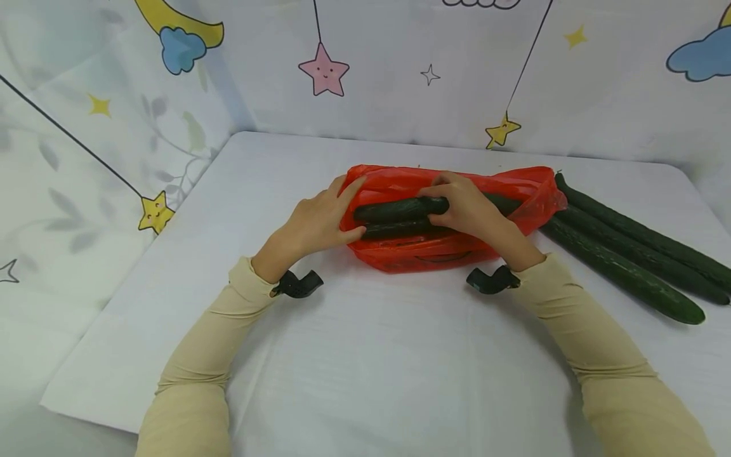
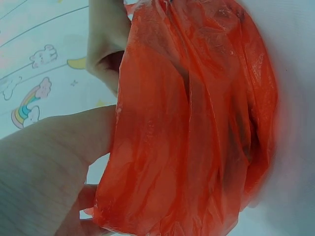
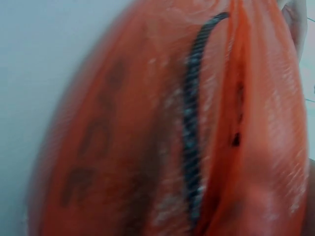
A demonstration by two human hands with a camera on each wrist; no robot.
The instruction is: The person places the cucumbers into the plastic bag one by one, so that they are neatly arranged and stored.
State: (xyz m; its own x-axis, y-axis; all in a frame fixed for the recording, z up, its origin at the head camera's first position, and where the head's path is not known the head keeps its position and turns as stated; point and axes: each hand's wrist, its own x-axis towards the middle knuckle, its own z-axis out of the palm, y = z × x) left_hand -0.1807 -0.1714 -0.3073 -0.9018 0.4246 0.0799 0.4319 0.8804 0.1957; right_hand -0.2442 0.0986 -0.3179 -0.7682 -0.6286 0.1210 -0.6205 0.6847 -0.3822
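Observation:
A red plastic bag lies on its side around dark green cucumbers, its opening facing up. Two cucumbers show in the opening, the upper cucumber resting against the lower cucumber. My left hand holds the bag's left edge, thumb and fingers spread along it; in the left wrist view the bag hides the thumb's tip. My right hand reaches into the opening and grips the upper cucumber from above. In the right wrist view the bag hides most of that hand.
To the right, several long cucumbers lie side by side on the white table, their far ends close to the bag's right end. Behind the table hangs a printed cloth with stars and clouds.

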